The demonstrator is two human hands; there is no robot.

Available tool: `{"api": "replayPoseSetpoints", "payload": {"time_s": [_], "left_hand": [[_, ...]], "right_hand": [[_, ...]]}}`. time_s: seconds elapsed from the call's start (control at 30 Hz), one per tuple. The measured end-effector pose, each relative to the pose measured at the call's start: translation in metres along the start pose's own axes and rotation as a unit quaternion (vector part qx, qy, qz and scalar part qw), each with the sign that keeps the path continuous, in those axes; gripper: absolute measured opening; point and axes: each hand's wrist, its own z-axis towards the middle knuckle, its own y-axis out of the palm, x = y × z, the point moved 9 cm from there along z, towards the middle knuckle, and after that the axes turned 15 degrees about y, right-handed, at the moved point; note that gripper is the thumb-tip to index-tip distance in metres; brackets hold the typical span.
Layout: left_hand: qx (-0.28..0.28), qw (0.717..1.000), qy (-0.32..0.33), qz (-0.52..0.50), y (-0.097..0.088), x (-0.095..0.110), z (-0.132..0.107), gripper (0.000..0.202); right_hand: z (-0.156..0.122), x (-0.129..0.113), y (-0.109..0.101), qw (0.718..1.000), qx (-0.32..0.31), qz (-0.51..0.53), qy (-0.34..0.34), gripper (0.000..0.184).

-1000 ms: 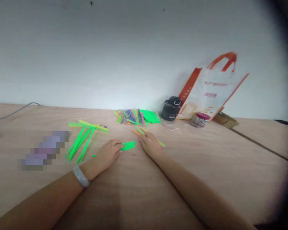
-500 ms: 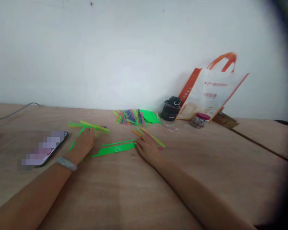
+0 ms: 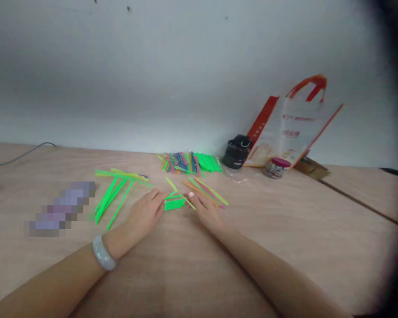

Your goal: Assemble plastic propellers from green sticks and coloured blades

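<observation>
In my right hand [image 3: 207, 211], a narrow yellow propeller blade [image 3: 181, 193] is pinched between thumb and fingers and slants across the space between my hands. My left hand [image 3: 150, 208] is closed on a thin green stick [image 3: 170, 194], whose tip meets the blade near its middle. Underneath, a row of green sticks [image 3: 174, 205] lies on the table, partly covered by both hands. Loose yellow, pink and orange blades [image 3: 215, 194] lie beside my right hand. Left of my left hand are several green sticks [image 3: 111, 201] with yellow-green blades [image 3: 119, 174] across their tops.
Behind my hands lies a bundle of coloured blades [image 3: 181, 162] beside green sticks [image 3: 208, 162]. At the back right stand a black lidded cup [image 3: 236, 154], a red-lidded jar [image 3: 277, 168] and a white-and-orange bag [image 3: 292, 123]. A blurred-out phone [image 3: 61, 210] lies left.
My left hand has moved right from the blade-topped sticks to the middle, now with a green stick. My right hand has lifted a yellow blade against the stick's tip.
</observation>
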Motion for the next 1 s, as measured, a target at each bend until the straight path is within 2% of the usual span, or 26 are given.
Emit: {"api": "replayPoseSetpoints", "payload": {"time_s": [0.13, 0.27, 0.47, 0.6, 0.83, 1.0], "left_hand": [[-0.015, 0.999, 0.031, -0.036, 0.019, 0.023, -0.001, 0.025], [-0.017, 0.998, 0.033, -0.046, 0.024, 0.024, -0.004, 0.021], [-0.018, 0.998, 0.037, -0.038, 0.029, 0.023, -0.007, 0.018], [-0.043, 0.998, 0.026, -0.028, 0.033, 0.023, -0.006, 0.020], [-0.064, 0.998, -0.001, -0.010, 0.025, 0.022, 0.000, 0.022], [-0.040, 0.997, -0.022, -0.069, 0.021, 0.018, 0.003, 0.023]], "right_hand": [[-0.008, 0.005, 0.023, 0.987, -0.109, 0.099, 0.057, 0.038], [-0.013, 0.010, 0.035, 0.973, -0.139, 0.166, 0.086, 0.029], [-0.020, 0.009, 0.045, 0.972, -0.149, 0.163, 0.085, 0.024], [-0.025, 0.005, 0.049, 0.977, -0.149, 0.133, 0.070, 0.018], [-0.020, -0.001, 0.040, 0.987, -0.121, 0.097, 0.045, 0.021], [-0.020, -0.013, 0.034, 0.992, -0.111, 0.059, 0.006, 0.022]]}}
